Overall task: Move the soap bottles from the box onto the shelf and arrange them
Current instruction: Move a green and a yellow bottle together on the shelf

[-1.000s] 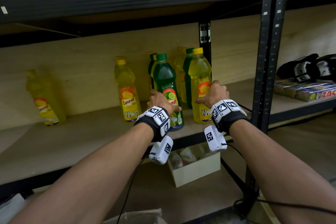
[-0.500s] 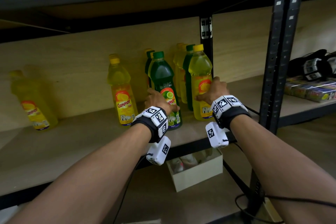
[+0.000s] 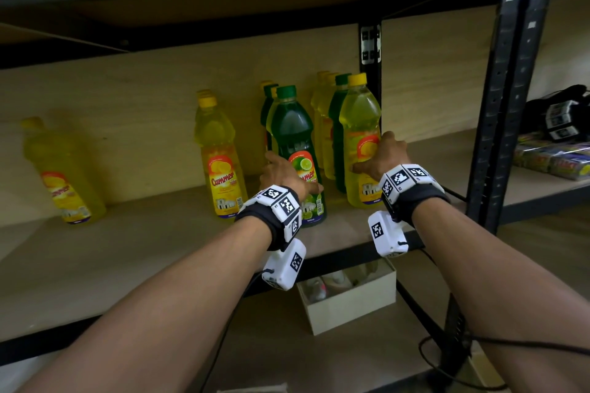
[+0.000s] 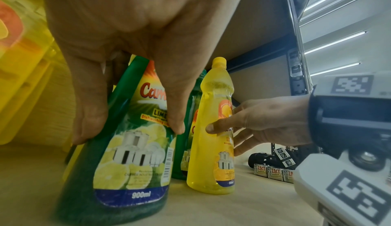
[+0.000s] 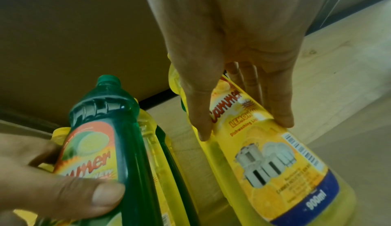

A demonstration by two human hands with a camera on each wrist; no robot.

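Observation:
A green soap bottle [image 3: 295, 137] [image 4: 118, 154] [image 5: 110, 146] stands upright on the wooden shelf [image 3: 127, 252]. My left hand [image 3: 281, 174] [image 4: 127, 65] grips its label, thumb in front and fingers around the left side. Just to the right stands a yellow soap bottle [image 3: 360, 124] [image 4: 215, 129] [image 5: 271, 159], and my right hand [image 3: 383, 156] [image 5: 239, 82] holds it with thumb and fingers curled round its waist. Behind these two stand more yellow and green bottles [image 3: 332, 124] in rows. Two further yellow bottles [image 3: 220, 156] [image 3: 60, 169] stand apart to the left.
A black steel upright [image 3: 507, 105] bounds the shelf bay just right of my right hand. Under the shelf sits an open white box [image 3: 351, 300] with items inside. The neighbouring bay holds flat packets [image 3: 555, 159] and black wrist gear [image 3: 562, 115].
Both hands keep their hold on the same two bottles and have barely moved. The head camera has dipped a little and come closer, so the shelf fills more of the view.

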